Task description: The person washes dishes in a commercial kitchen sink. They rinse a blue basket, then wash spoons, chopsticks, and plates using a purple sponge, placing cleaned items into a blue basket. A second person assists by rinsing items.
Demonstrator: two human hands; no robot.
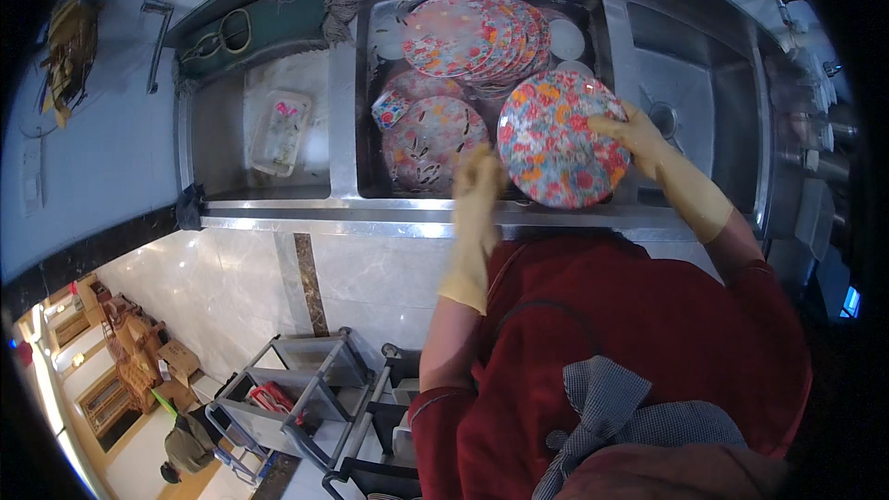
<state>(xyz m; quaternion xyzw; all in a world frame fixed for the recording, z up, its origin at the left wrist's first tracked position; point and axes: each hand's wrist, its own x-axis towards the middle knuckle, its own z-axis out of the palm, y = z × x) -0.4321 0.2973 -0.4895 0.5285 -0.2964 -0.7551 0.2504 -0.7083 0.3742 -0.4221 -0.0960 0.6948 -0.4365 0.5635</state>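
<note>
My right hand (pixel 628 135), in a yellow rubber glove, grips the right edge of a round floral plate (pixel 555 146), thumb on its face. The plate is held tilted above the front right part of the middle sink basin (pixel 483 201). Just left of the plate is my left hand (pixel 479 177), gloved too and blurred; its fingers look curled, and what it holds cannot be told. Several overlapping floral plates (pixel 451 35) fill the back of the basin. Another floral plate (pixel 434 142) lies at the front left under water with dark bits. A small floral block-shaped item (pixel 390 110) rests beside it.
White round dishes (pixel 567 39) sit at the basin's back right. The left basin holds a white plastic tray (pixel 280 132); a green mat (pixel 278 21) lies behind it. To the right is a basin with a drain (pixel 663 118). Wheeled carts (pixel 298 389) and a person (pixel 187 444) are behind me.
</note>
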